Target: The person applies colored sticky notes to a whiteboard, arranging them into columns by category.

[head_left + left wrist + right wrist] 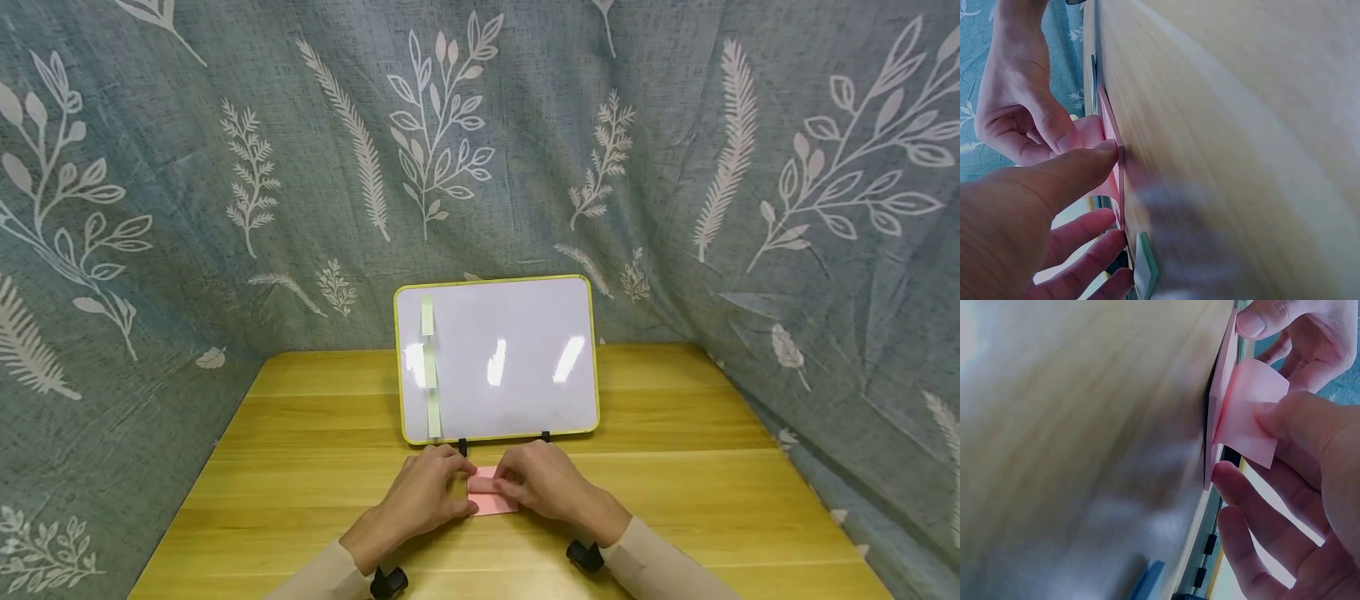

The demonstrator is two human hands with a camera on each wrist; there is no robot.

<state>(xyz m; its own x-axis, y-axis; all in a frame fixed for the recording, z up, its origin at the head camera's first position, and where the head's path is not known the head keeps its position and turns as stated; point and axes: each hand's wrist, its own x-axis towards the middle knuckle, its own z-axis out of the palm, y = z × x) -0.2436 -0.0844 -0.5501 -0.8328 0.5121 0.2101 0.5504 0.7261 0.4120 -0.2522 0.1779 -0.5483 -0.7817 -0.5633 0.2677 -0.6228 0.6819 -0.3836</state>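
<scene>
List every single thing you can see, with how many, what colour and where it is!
Whiteboard: 1, white with yellow rim, standing towards the back of the table
Paper strips: 3, pale green, down the whiteboard's left side
Board feet: 2, black, under the whiteboard
Pink pad: 1, pink, on the table between the hands
Top sheet: 1, pink, lifted from the pad
Green pad: 1, pale green, near the left fingertips
Blue thing: 1, blue, on the table, partly out of view
Table: 1, yellow-brown, underneath
Cloth: blue-grey with white leaves, all around; pieces uncountable
Wrist gadgets: 2, black, at the wrists
Sleeves: 2, beige, on the arms
Left hand: 1, bare, holding the pad's left edge
Right hand: 1, bare, pinching the sheet
</scene>
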